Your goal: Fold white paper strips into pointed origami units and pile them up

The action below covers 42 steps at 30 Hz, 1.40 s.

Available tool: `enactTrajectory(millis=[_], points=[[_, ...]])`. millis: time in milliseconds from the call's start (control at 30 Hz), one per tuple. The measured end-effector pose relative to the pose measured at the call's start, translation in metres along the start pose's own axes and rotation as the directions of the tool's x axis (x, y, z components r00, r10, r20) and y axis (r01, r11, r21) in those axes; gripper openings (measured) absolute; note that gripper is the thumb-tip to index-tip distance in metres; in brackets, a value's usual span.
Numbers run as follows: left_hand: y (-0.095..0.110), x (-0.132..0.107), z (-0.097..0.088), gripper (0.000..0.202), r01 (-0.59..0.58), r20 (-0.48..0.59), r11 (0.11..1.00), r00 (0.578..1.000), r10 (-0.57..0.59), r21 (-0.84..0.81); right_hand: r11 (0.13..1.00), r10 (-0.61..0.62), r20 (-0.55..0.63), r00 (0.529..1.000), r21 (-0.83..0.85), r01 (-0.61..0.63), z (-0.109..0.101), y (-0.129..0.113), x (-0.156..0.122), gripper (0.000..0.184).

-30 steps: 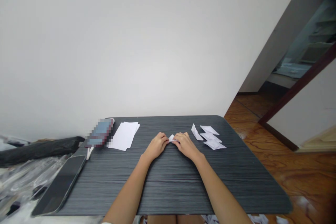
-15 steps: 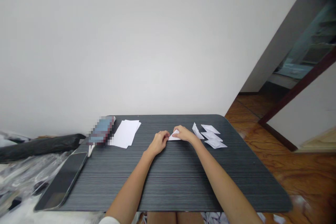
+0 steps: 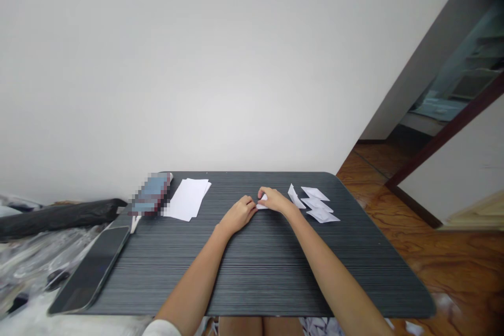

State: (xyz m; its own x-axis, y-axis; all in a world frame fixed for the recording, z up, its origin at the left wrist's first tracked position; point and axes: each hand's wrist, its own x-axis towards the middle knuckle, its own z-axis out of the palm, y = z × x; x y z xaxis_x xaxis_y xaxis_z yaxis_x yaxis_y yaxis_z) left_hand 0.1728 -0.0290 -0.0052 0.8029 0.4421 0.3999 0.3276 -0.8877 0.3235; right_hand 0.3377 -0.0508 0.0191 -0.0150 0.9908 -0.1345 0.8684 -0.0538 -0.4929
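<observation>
Fingers point(image 3: 261, 191) of my right hand point(image 3: 274, 200) grasp the folded paper point(image 3: 262, 205) at mid-bench point(image 3: 271, 268); my left hand point(image 3: 239, 213) curls at its left end, though I can't tell whether it grips. Both forearms point(image 3: 200, 275) slant inward. I count four white folded pieces point(image 3: 317, 205) rightward and at least two sheets point(image 3: 186, 199) leftward.

No text, label, brand, number or sign you can read in view, any lettering on the pixelated blue-and-red item point(image 3: 153, 193) at your desk point(image 3: 268, 273)'s far left masked beyond reading
</observation>
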Motion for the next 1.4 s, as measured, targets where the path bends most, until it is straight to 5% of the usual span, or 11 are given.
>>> enactTrajectory(millis=[233, 500, 600, 733, 900, 1400], points=[[0.002, 0.001, -0.004, 0.026, -0.023, -0.004, 0.996, 1.0, 0.024, 0.083, 0.931, -0.358, -0.244, 0.901, -0.169, 0.325, -0.005, -0.006, -0.037, 0.023], [0.008, 0.002, -0.005, 0.024, 0.076, -0.15, 0.961, 0.982, -0.119, -0.268, 0.917, -0.302, -0.304, 0.904, 0.165, 0.362, -0.003, 0.0, -0.046, 0.02], [0.01, 0.004, -0.002, 0.025, 0.118, -0.166, 0.854, 0.959, -0.23, -0.507, 0.877, -0.267, -0.326, 0.907, 0.307, 0.369, -0.002, 0.004, -0.043, 0.02], [0.013, 0.008, -0.002, 0.028, 0.166, -0.075, 0.583, 0.928, -0.366, -0.795, 0.837, -0.243, -0.316, 0.917, 0.41, 0.363, -0.003, 0.008, -0.044, 0.022], [0.014, 0.011, -0.009, 0.029, 0.23, 0.068, 0.4, 0.923, -0.379, -0.887, 0.799, -0.216, -0.271, 0.938, 0.503, 0.33, -0.004, 0.01, -0.045, 0.024], [0.021, 0.009, -0.015, 0.027, 0.333, 0.132, 0.474, 0.903, -0.408, -0.815, 0.677, -0.151, -0.109, 0.983, 0.713, 0.183, 0.008, 0.011, -0.043, 0.026]])
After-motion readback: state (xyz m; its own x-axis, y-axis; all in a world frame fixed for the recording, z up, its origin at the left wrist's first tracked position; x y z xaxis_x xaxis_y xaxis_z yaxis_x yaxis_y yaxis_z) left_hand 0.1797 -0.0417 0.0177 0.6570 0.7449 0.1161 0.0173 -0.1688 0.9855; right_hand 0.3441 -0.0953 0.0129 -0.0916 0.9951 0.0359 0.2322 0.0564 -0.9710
